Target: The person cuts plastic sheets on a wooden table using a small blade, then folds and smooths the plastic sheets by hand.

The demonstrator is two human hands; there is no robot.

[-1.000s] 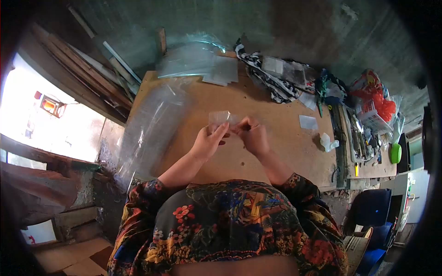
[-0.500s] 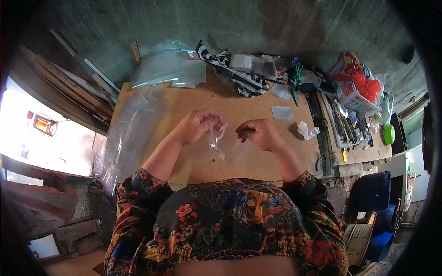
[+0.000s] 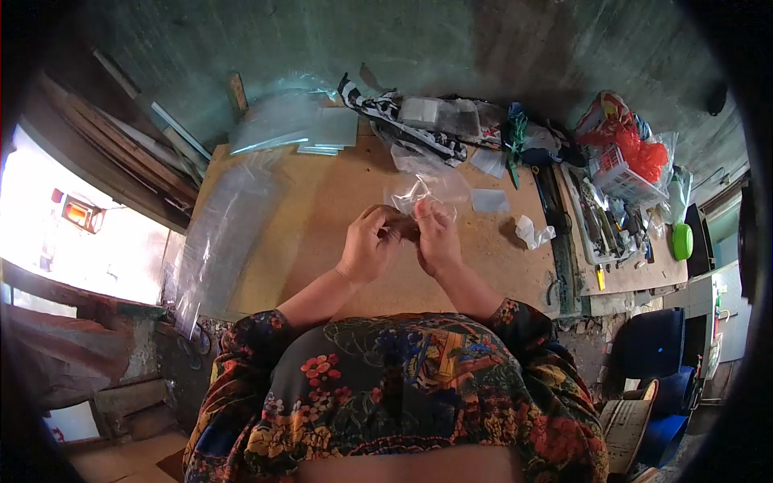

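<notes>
A thin, clear plastic sheet or bag (image 3: 441,185) rises crumpled and shiny beyond my fingertips, above the middle of the table. My right hand (image 3: 437,239) pinches its near edge, thumb on top. Close against it, my left hand (image 3: 370,244) has its fingers curled in and meeting the right fingers at the plastic's edge. What lies between the left fingertips is partly hidden. Just right of the plastic, a small flat translucent sheet (image 3: 489,200) lies on the wooden table (image 3: 322,209).
A long strip of clear plastic (image 3: 221,225) covers the table's left side. Stacked clear sheets (image 3: 278,125) lie at the back left, black-and-white cloth (image 3: 435,149) behind. To the right are crumpled white paper (image 3: 533,232), a tool tray (image 3: 600,221) and a white basket (image 3: 624,173) with red plastic.
Both hands have come together over the middle of the table. The clear plastic, which hung below my left hand, now stands up beyond my fingers, with my right hand pinching it.
</notes>
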